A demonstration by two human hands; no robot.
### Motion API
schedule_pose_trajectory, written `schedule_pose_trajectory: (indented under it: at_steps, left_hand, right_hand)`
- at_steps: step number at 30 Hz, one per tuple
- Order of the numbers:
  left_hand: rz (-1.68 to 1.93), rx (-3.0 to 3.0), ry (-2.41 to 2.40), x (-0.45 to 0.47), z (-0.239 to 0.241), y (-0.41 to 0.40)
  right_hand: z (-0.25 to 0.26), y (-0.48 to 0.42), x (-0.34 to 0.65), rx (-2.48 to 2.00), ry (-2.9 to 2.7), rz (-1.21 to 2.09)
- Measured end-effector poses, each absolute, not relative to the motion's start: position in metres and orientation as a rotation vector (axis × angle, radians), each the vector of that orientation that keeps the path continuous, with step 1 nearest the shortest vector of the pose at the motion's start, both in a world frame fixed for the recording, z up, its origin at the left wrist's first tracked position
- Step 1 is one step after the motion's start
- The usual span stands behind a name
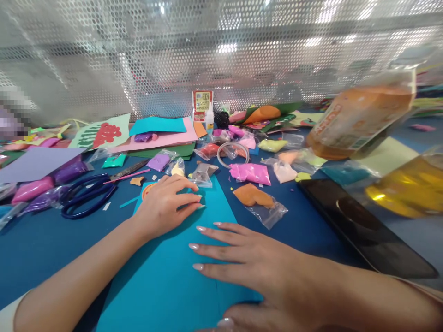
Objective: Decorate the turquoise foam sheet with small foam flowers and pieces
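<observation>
My left hand (pixel 168 201) lies loosely spread on the far end of the blue paper (pixel 162 276), which is flat on the desk (pixel 41 249). My right hand (pixel 258 260) stretches wide over the paper's right side, near the phone (pixel 367 228).

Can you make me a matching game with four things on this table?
1. scissors
2. phone
3. nearest paper
4. clear ring

A. beneath the left hand and right hand
B. beside a bright pink lump
C. dark blue handles
D. flat and black

Pairs: 1-C, 2-D, 3-A, 4-B
</observation>
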State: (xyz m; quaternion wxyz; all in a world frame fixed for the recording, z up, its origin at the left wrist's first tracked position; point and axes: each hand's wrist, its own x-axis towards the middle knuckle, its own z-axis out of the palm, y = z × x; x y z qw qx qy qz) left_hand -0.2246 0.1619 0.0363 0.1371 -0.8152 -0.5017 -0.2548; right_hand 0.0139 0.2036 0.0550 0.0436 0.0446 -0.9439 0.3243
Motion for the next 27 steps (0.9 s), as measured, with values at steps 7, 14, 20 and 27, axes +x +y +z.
schedule_pose_trajectory:
  at_steps: [7,14,20,27]
  left_hand:
    - [-0.634,-2.374,-1.553,-0.22,0.045,0.154]
    - [-0.665,-2.507,-1.535,-0.216,0.054,0.144]
    - [-0.622,-2.617,-1.503,-0.213,0.057,0.138]
    - [-0.498,-2.683,-1.422,-0.221,0.062,0.139]
  right_hand:
    - [0.051,0.202,0.014,0.109,-2.859,1.008]
    - [0.049,0.202,0.015,0.098,-2.85,0.981]
    - [0.048,0.203,0.014,0.126,-2.861,0.914]
    - [0.047,0.202,0.015,0.097,-2.874,0.918]
